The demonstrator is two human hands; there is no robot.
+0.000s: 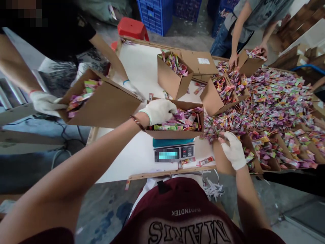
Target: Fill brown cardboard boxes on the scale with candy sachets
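Observation:
My left hand point(159, 112), in a white glove, is over the left part of an open cardboard box point(175, 134) filled with small colourful packets point(189, 118). Its fingers are curled, and what they hold, if anything, is hidden. The box rests on a digital scale point(174, 154) with a lit, blurred display. Also gloved, with bare fingertips showing, my right hand point(233, 150) is beside the packet pile, in front of a cardboard box point(220, 157). The right thumb and fingers are bent but apart, and I see nothing between them.
A large heap of packets point(276, 98) covers the table's right side, with filled boxes point(276, 152) along its near edge. At left, a co-worker's gloved hands hold a tilted box point(106, 101). Another person handles a box point(250, 66) at the back. A red stool point(132, 28) stands behind.

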